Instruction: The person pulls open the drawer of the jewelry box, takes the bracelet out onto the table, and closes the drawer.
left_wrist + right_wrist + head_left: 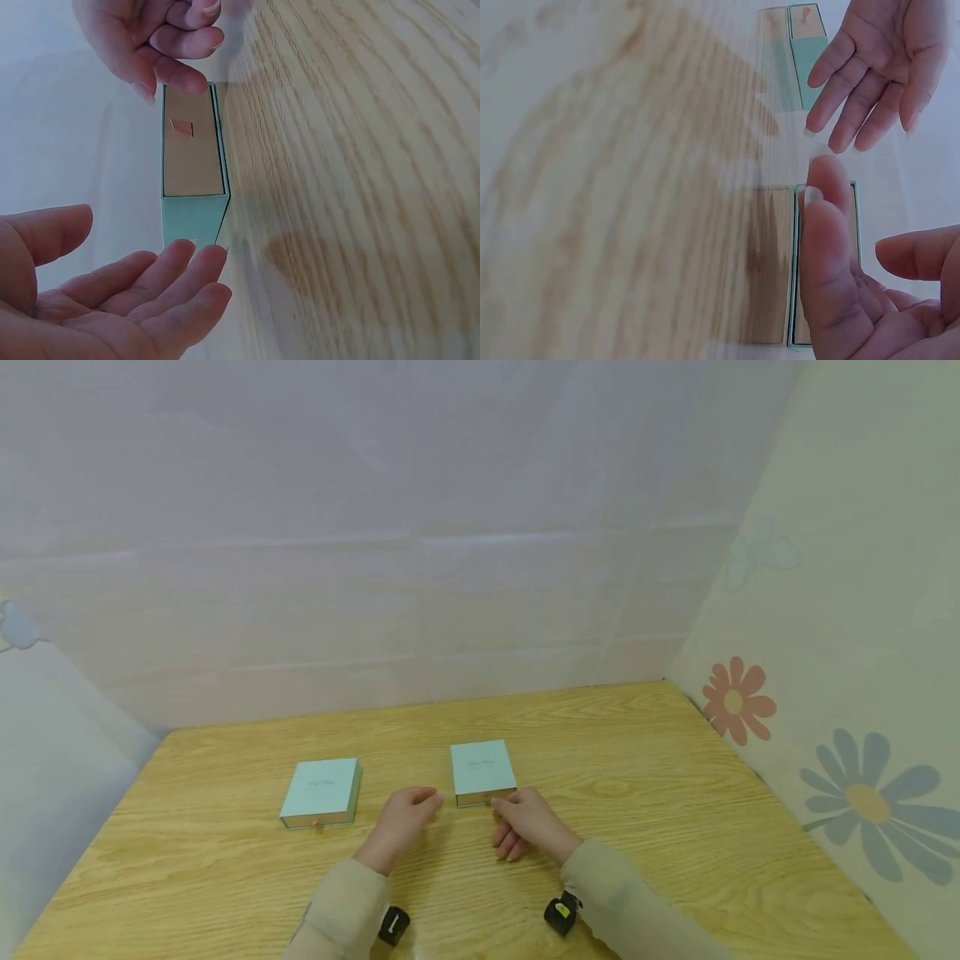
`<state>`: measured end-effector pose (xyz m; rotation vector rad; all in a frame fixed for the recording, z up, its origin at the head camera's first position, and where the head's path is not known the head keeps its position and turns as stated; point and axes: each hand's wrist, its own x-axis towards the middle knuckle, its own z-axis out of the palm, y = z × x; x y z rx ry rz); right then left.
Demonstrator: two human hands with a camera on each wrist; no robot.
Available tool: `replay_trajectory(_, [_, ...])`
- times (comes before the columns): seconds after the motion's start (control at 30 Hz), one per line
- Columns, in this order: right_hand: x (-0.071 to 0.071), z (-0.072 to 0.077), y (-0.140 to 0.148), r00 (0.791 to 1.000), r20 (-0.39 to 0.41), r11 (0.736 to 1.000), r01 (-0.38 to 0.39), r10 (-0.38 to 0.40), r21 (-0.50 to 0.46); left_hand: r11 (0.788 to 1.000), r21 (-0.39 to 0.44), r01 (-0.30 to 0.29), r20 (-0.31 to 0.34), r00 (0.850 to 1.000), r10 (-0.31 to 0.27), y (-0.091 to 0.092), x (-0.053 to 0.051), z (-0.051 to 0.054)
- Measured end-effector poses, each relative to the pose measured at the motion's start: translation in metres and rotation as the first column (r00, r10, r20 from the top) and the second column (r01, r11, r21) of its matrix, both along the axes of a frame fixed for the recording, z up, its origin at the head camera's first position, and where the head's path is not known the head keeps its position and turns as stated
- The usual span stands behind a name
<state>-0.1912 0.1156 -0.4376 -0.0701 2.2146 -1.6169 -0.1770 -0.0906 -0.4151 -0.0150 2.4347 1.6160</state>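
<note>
A pale green box [482,762] is lying on the table [637,827]. Just off its left front corner the left hand [401,822] is hovering, relaxed and empty; at its right front corner the right hand [531,823] is hanging loosely curled and empty, contact being unclear.
</note>
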Motion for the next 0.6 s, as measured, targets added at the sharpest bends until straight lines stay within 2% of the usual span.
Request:
replay_trajectory(0.43, [-0.002,-0.004,-0.005,0.999,0.032,0.997,-0.01,0.013,-0.08,0.999,0.029,-0.026,-0.007,1.0,0.026,0.009,-0.007,-0.005])
replay_trajectory(0.6, [-0.001,-0.004,-0.007,0.998,0.055,0.995,0.027,-0.022,-0.096,0.998,0.029,-0.049,-0.013,0.999,0.049,0.013,-0.01,-0.006])
